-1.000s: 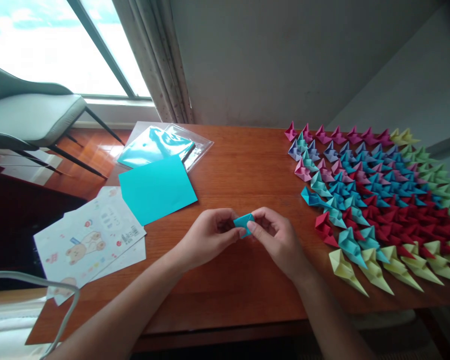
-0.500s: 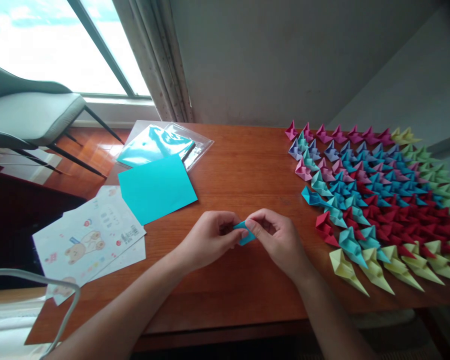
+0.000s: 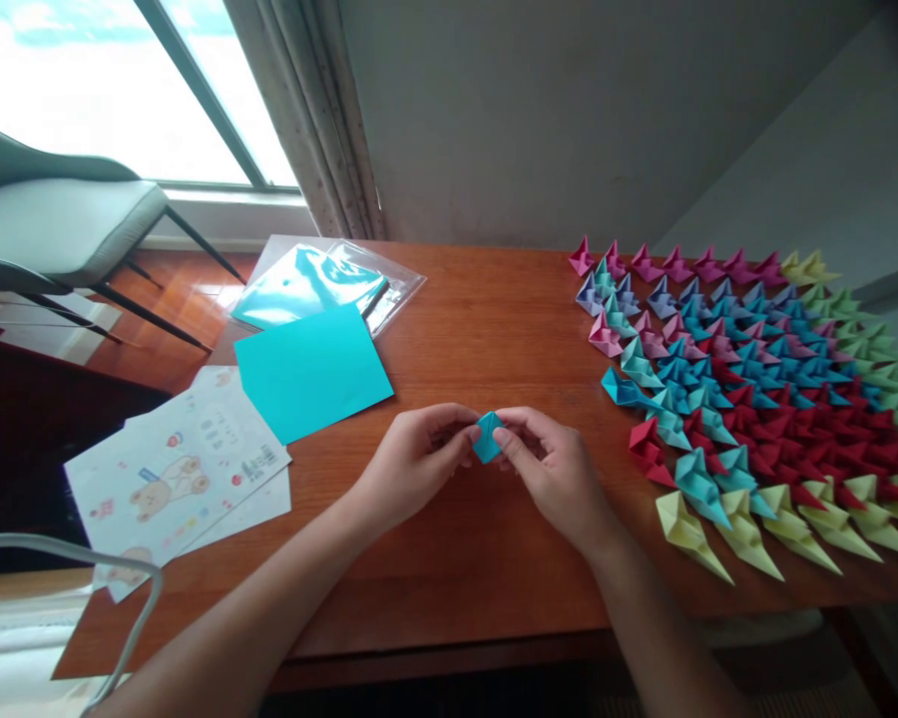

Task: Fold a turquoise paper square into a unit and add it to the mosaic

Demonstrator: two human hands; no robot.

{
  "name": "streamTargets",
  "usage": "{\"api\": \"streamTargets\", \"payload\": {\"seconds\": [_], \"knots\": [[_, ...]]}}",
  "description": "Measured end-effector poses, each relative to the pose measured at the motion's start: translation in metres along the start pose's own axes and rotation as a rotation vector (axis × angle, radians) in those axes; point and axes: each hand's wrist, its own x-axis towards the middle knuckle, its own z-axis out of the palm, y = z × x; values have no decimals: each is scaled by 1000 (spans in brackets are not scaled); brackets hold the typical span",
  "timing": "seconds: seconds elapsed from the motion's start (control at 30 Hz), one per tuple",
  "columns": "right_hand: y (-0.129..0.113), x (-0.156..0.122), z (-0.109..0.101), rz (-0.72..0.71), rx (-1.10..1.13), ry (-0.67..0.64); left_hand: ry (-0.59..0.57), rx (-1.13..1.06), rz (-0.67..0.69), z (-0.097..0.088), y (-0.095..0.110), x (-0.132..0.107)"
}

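Observation:
A small folded blue paper, diamond-shaped with a crease down its upper part, is held above the front middle of the table. My left hand pinches its left side between thumb and fingers. On its right side, my right hand grips it the same way, thumb on the near face. The fingertips behind the paper are partly hidden. To the right stand rows of folded paper boats in pink, purple, blue, red, green and yellow.
Left of my hands lies a stack of flat turquoise paper, partly over a clear plastic packet. Printed bear sheets overlap nearby. A white cable or tube curves at the lower left. A grey chair stands beyond the wooden table.
The blue paper has turned in my fingers, from a flat, tilted strip to an upright diamond facing me. Both hands have risen slightly and still hold it.

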Motion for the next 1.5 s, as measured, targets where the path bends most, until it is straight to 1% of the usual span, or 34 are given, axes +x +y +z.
{"api": "streamTargets", "payload": {"seconds": [0.1, 0.2, 0.27, 0.37, 0.43, 0.57, 0.7, 0.8, 0.93, 1.03, 1.1, 1.17, 1.33, 1.4, 1.5], "knots": [[2, 1, 1, -72, -155, 40, 47, 70, 62, 1, -5, 0], [2, 2, 2, -183, -348, 92, 89, 174, 110, 0, -9, 0], [2, 3, 2, -278, -454, 120, 134, 275, 127, 0, -10, -1], [1, 2, 2, -386, -529, 130, 207, 463, 121, -1, -9, -1], [0, 2, 3, -407, -548, 93, 226, 555, 123, -1, -8, -1], [1, 2, 5, -387, -587, -12, 213, 745, 148, 1, -7, -2], [1, 3, 5, -379, -623, -36, 182, 1037, 148, 3, -8, -3], [2, 3, 5, -388, -650, -37, 171, 1157, 169, 3, -7, -4], [3, 3, 5, -390, -687, -40, 149, 1220, 258, 1, -4, -4], [3, 3, 5, -392, -712, -42, 158, 1251, 316, -2, -4, -3], [3, 3, 4, -397, -720, -40, 173, 1254, 365, -3, -6, -2], [3, 3, 4, -403, -723, -38, 155, 1235, 404, -6, -7, -1], [3, 3, 3, -411, -732, -47, 17, 1163, 390, -13, -5, -1], [3, 3, 2, -413, -740, -55, -19, 1164, 380, -16, -3, -1], [3, 3, 1, -419, -751, -61, -41, 1179, 368, -17, -2, -2]]}}
